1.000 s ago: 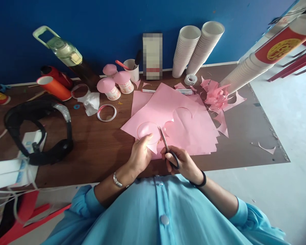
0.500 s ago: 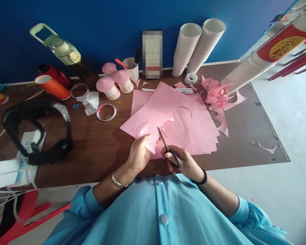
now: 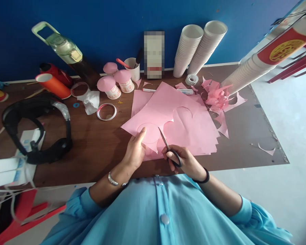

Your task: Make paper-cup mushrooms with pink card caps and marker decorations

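My left hand [image 3: 135,149] grips the near left corner of a pink paper sheet [image 3: 153,109], thumb on top and fingers underneath. A circle outline [image 3: 150,132] is drawn on that sheet beside my thumb. My right hand [image 3: 180,158] holds black-handled scissors [image 3: 165,141], their blades pointing up and left, close to the circle's right side. The blades look nearly closed; whether they touch the paper I cannot tell. Rounded cut-outs show along the sheet's right side. More pink sheets [image 3: 206,136] lie beneath it.
Behind the paper stand small cups with pink cone tops [image 3: 123,81], a pen cup [image 3: 133,69] and stacked white cups [image 3: 187,51]. Pink scraps [image 3: 216,93] and a long cup stack [image 3: 244,75] are at right. A black headset-like strap [image 3: 38,129], bottle [image 3: 68,54] and tape ring [image 3: 106,112] lie left.
My left hand has shifted slightly left along the paper, and its thumb now points up beside the circle. The scissors have moved a little to the right, away from the circle.
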`<state>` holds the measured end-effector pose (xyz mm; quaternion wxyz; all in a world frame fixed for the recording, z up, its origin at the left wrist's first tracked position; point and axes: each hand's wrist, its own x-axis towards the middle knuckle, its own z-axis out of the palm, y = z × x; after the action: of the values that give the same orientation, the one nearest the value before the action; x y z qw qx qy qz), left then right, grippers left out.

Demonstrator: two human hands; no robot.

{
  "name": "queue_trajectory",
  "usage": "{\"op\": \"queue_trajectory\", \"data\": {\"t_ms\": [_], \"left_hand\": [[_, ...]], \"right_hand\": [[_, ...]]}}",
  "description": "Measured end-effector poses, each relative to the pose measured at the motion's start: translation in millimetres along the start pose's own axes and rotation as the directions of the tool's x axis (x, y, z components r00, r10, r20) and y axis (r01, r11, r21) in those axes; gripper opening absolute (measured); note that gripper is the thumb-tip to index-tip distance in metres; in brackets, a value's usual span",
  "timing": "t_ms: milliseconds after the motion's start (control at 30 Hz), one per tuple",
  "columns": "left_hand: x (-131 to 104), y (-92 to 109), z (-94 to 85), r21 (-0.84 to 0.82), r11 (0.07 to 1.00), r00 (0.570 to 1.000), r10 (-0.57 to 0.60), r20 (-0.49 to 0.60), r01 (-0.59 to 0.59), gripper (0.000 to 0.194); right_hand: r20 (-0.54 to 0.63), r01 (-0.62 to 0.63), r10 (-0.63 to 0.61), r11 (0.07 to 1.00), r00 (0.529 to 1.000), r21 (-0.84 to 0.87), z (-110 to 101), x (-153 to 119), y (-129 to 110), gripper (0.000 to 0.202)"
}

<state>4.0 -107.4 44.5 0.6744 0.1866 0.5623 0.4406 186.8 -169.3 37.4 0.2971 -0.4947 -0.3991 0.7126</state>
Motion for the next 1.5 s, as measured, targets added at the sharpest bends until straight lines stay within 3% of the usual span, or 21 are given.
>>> {"op": "queue_trajectory", "data": {"t_ms": [133,433,800,1000,1167,1500], "left_hand": [[5,3,-0.4,-0.013,0.997,0.996,0.08,0.031,-0.08,0.032],[5,9,-0.8,0.013,0.998,0.992,0.056,0.11,-0.057,0.019],[4,14,1.8,0.035,0.991,0.979,0.119,0.165,-0.126,0.022],[3,11,-3.2,0.127,0.989,0.982,0.052,0.179,-0.076,0.032],[-1,13,-3.6,0.14,0.987,0.96,0.039,0.276,-0.08,0.036],[1,10,-6.3,0.152,0.984,0.939,0.035,0.341,-0.092,0.025]], "right_hand": [[0.024,0.027,-0.028,0.999,0.999,0.035,-5,1,-2,0.051],[0.109,-0.014,0.006,0.998,0.994,0.069,-19,7,-10,0.05],[0.109,0.018,-0.025,0.998,0.994,0.058,-10,-2,-24,0.054],[0.085,-0.001,-0.002,0.999,0.996,0.037,-11,-7,-29,0.055],[0.071,0.032,-0.03,0.999,0.997,-0.015,-12,-4,-27,0.055],[0.072,0.06,-0.057,0.997,0.996,-0.038,-9,0,-18,0.056]]}}
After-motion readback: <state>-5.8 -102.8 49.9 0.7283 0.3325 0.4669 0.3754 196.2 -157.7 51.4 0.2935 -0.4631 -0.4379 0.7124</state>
